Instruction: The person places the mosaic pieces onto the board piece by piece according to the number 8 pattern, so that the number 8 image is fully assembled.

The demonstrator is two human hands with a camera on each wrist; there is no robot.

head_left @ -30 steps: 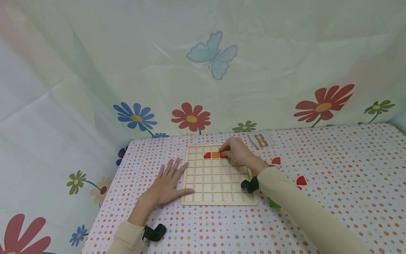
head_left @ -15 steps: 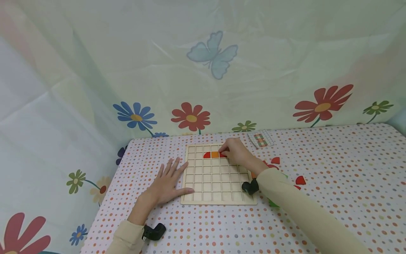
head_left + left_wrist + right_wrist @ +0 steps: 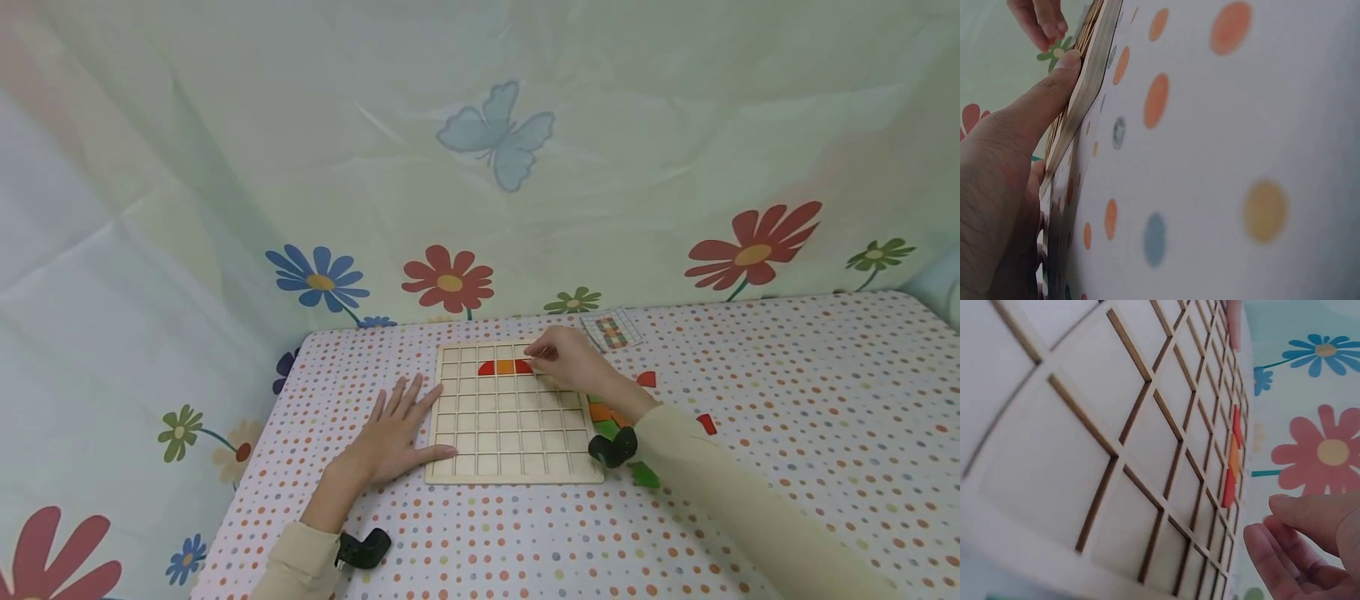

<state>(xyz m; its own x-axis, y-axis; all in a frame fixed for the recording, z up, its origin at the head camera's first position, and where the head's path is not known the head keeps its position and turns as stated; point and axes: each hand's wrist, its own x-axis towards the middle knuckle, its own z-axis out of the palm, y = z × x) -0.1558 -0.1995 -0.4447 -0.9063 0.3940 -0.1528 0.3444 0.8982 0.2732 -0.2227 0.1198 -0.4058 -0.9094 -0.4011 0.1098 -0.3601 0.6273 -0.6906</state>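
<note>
A wooden grid board (image 3: 497,468) lies on the table, divided into square cells. In its second row from the far side sit a red quarter-circle piece (image 3: 487,368), an orange square tile (image 3: 506,367) and another red quarter-circle piece (image 3: 522,367), side by side. My left hand (image 3: 393,437) lies with spread fingers at the board's left edge, thumb on the frame. Just right of the second red piece hovers my right hand (image 3: 568,358), its fingers loosely bent. The right wrist view shows a gap between thumb (image 3: 1304,509) and fingers, with nothing held.
Beyond the board's far right corner lies a pattern card (image 3: 612,330). Loose orange pieces (image 3: 600,412), green pieces (image 3: 645,476) and red pieces (image 3: 707,423) lie right of the board, partly hidden by the right arm. A printed curtain (image 3: 630,183) hangs behind the table.
My right hand has let go of the right-hand red quarter-circle piece, which stays in its cell, and has moved slightly right. The left hand keeps its place.
</note>
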